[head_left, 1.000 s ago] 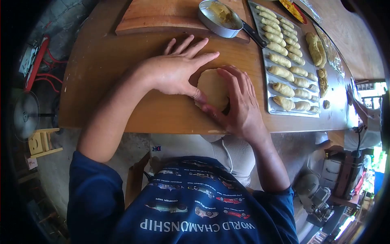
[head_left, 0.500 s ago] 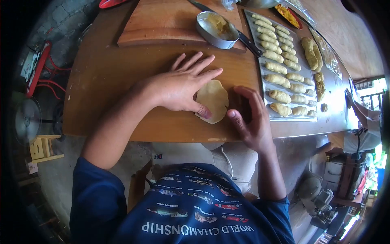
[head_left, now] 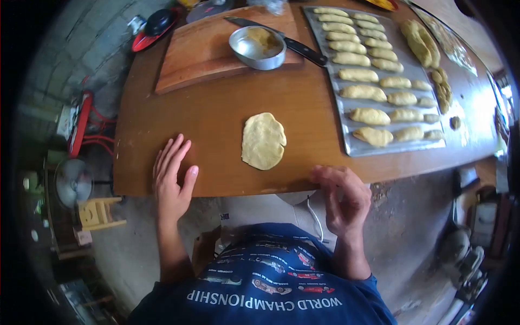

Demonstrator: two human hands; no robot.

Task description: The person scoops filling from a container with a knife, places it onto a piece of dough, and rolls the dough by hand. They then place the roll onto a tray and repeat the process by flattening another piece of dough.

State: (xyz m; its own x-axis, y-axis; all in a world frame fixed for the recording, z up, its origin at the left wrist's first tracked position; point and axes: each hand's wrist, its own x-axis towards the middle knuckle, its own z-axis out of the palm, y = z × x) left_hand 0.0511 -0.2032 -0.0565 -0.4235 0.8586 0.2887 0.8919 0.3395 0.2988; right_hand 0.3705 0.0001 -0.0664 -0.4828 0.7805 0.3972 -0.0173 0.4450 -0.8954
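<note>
A flat, roughly oval piece of dough (head_left: 263, 141) lies on the brown wooden table (head_left: 211, 119), with a small notch in its right edge. To its left, my left hand (head_left: 174, 181) rests at the table's front edge, fingers extended and holding nothing. My right hand (head_left: 344, 197) is raised by the front edge, to the right of the dough and apart from it. Its fingers are curled but spaced, with nothing visible between them. Rows of shaped dough rolls (head_left: 363, 93) fill much of a metal tray (head_left: 352, 146) at the right.
Behind the flat dough is a wooden board (head_left: 195, 59) bearing a metal bowl (head_left: 258, 47) and a black-handled knife (head_left: 304, 51). Larger dough pieces (head_left: 421, 44) lie right of the tray. A red dish (head_left: 145, 41) with a black object stands at the back left.
My left hand has come off the dough and moved left. My right hand has drawn back toward my body. The view has shifted, and the whole flat dough now shows.
</note>
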